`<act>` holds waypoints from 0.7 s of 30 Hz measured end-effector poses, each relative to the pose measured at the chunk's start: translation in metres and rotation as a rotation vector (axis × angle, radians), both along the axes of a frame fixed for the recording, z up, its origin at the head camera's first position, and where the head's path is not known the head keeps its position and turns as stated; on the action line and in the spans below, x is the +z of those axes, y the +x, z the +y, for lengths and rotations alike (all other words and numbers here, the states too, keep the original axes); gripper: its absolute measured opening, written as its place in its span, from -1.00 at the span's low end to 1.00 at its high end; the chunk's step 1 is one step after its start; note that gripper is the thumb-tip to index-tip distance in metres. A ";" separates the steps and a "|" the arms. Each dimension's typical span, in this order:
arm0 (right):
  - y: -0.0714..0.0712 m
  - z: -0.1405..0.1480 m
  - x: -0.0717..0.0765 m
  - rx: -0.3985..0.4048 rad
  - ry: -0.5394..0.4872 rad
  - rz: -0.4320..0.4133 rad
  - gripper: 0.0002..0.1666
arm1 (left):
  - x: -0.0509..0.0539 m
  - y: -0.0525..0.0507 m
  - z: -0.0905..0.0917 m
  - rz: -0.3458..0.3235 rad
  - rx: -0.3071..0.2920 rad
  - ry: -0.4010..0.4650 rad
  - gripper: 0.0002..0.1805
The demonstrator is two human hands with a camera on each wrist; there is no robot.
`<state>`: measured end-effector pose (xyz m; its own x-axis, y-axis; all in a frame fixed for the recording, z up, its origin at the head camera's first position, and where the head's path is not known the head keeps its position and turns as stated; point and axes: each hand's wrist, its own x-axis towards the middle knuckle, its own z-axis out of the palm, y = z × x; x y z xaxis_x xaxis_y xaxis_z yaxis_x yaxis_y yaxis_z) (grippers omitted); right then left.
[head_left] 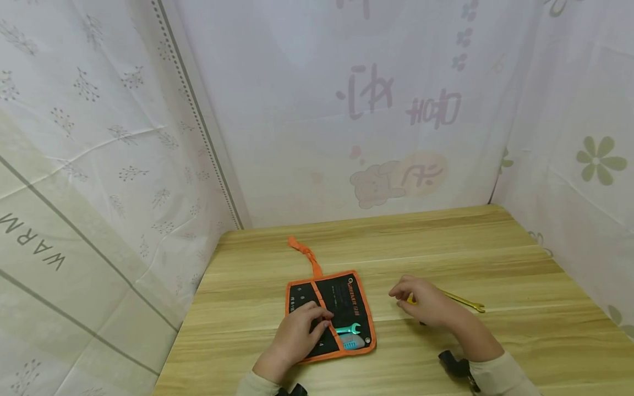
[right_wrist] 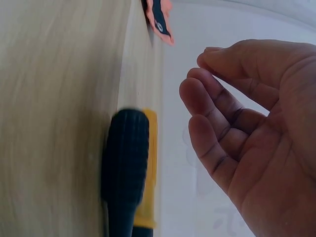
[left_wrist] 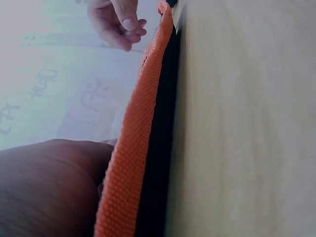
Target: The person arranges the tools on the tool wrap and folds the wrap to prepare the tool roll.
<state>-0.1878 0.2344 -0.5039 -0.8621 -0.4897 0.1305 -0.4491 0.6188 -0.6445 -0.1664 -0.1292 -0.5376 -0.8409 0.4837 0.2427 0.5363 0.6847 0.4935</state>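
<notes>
A black tool pouch (head_left: 342, 297) with orange trim lies spread on the table. My left hand (head_left: 302, 330) is over its left part, thumb and forefinger pinching at the orange edge of the pocket. A green open-end wrench (head_left: 349, 329) sticks out of that pocket, with a grey-and-teal tool end (head_left: 353, 342) beside it. My right hand (head_left: 426, 302) is raised off the table right of the pouch, fingers loosely bent and holding nothing. Near it lie a yellow wrench (head_left: 463, 300) and, in the right wrist view, a dark ridged handle (right_wrist: 126, 158) beside a yellow part (right_wrist: 148, 173).
An orange tie strap (head_left: 307, 256) runs from the pouch's far edge toward the back of the wood-grain table (head_left: 396, 242). Printed white cloth (head_left: 297, 110) hangs behind the table and on both sides. Black camera mounts (head_left: 453, 364) sit at the wrists.
</notes>
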 end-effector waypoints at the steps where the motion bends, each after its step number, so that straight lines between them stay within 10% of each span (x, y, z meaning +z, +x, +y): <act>1: 0.000 0.002 0.000 -0.005 0.005 0.006 -0.73 | 0.000 0.000 0.000 -0.004 0.004 -0.006 -0.86; 21: -0.002 0.042 0.000 -0.135 -0.044 -0.040 -0.74 | 0.000 -0.003 0.000 -0.058 0.039 -0.027 -0.87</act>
<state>-0.1901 0.2760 -0.5037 -0.9245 -0.3638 0.1139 -0.3375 0.6422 -0.6883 -0.1698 -0.1295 -0.5379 -0.8716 0.4558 0.1803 0.4798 0.7181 0.5041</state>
